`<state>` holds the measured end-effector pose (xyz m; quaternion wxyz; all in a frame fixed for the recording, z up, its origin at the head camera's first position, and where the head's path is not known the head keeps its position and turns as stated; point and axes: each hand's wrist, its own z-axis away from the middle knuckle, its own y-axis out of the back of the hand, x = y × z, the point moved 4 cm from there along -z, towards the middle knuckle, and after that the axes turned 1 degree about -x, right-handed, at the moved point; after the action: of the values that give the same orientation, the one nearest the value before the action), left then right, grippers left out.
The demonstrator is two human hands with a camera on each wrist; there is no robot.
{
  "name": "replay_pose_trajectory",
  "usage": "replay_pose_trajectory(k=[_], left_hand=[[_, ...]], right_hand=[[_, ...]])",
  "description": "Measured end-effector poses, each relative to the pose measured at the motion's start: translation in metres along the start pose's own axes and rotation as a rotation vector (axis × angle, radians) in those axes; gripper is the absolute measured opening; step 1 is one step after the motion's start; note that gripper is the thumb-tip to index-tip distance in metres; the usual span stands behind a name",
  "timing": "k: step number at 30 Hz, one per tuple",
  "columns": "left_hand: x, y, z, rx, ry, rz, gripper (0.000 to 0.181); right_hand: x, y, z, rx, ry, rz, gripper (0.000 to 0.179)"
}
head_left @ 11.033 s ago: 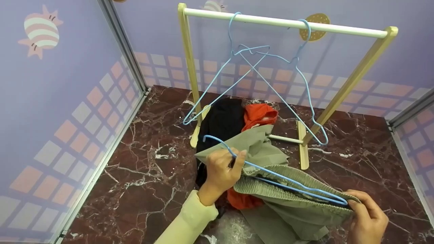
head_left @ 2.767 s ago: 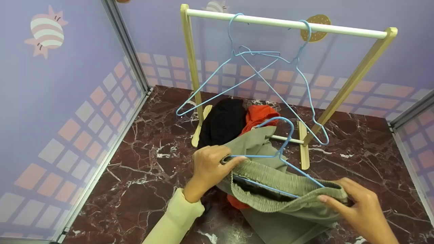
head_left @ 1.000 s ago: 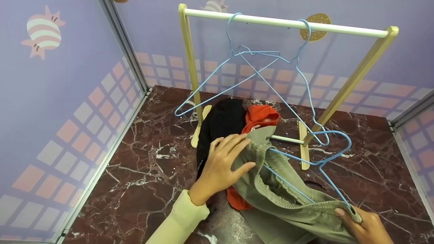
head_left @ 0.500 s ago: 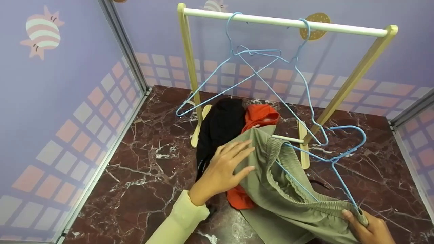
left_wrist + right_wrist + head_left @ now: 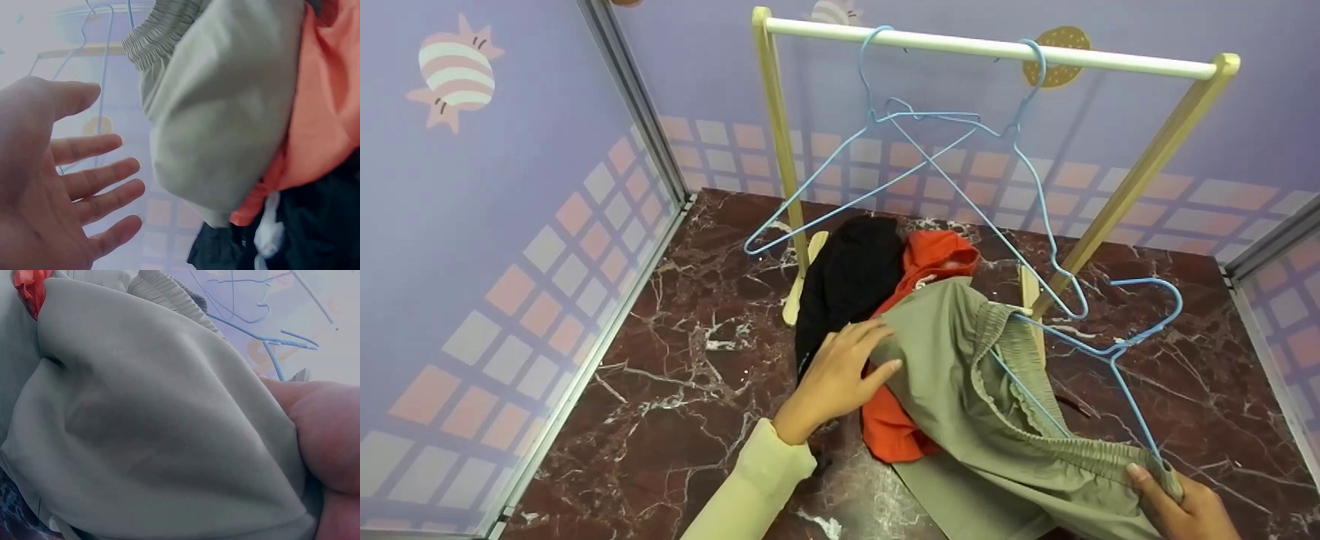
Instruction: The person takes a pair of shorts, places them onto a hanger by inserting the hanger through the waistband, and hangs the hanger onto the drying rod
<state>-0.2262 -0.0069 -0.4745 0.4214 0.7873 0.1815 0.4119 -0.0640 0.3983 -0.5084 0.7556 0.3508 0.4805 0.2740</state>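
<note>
In front of the rack, the right hand pinched the green garment at its waistband, around a hanger; the left hand held nothing, fingers spread. A loosened pinch risked the waistband slipping off.

1. My head view looks forward and down from above, the farthest back, taking in the pale wooden clothes rack with a white rail and the dark red marbled floor.
2. My left-wrist view sits near the palm side of the left hand, facing the olive-green gathered-waist garment.
3. My right-wrist view sits so close that this cloth fills most of it, the right hand at its right edge.
4. All three views share that garment and thin light-blue hangers.
</note>
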Motion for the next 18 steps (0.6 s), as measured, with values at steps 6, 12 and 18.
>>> replay_pose_trajectory(k=[6, 12, 18], left_hand=[[-0.011, -0.010, 0.005, -0.027, 0.058, 0.026, 0.044], [-0.019, -0.020, 0.009, -0.060, 0.114, 0.037, 0.043], [-0.025, -0.032, 0.012, -0.122, 0.168, 0.061, 0.046]], right_hand=[[0.006, 0.002, -0.002, -0.027, -0.064, 0.010, 0.051], [0.008, 0.007, -0.002, 0.004, -0.083, -0.001, 0.056], [0.012, 0.011, -0.002, 0.096, -0.081, -0.023, 0.053]])
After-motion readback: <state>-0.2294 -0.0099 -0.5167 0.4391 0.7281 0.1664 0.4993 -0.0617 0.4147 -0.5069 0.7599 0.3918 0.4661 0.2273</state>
